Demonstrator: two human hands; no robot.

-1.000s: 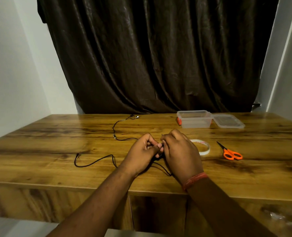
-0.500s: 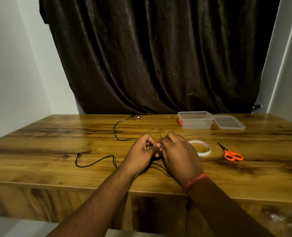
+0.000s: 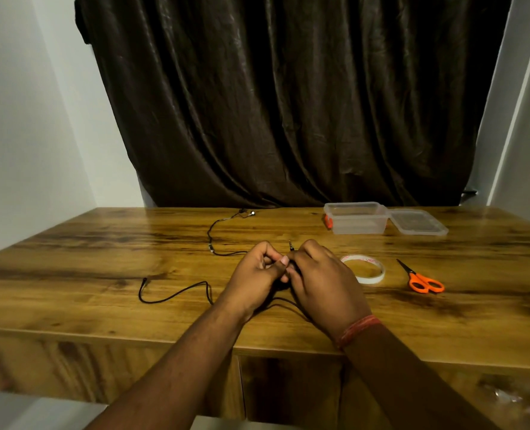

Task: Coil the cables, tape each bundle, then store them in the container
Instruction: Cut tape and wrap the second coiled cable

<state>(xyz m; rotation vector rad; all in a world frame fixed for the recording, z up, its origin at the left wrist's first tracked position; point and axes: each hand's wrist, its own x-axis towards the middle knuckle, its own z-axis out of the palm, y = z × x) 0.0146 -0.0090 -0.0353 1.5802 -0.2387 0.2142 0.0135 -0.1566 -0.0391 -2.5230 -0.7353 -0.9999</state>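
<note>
A thin black earphone cable (image 3: 177, 294) trails over the wooden table (image 3: 71, 268), from the earbuds at the back to a loop at the left. My left hand (image 3: 254, 277) and my right hand (image 3: 322, 280) meet at the middle of the table and both pinch the cable's plug end; the jack tip (image 3: 291, 245) pokes up between them. A roll of clear tape (image 3: 370, 268) lies just right of my right hand. The clear plastic container (image 3: 355, 218) stands open at the back right.
The container's lid (image 3: 417, 222) lies beside it on the right. Orange-handled scissors (image 3: 422, 279) lie right of the tape. A small orange object (image 3: 328, 221) sits at the container's left side. A dark curtain (image 3: 288, 103) hangs behind the table.
Both hands stay together on the cable. The jack tip now sticks up more plainly between the fingers. The loose cable on the table has hardly moved.
</note>
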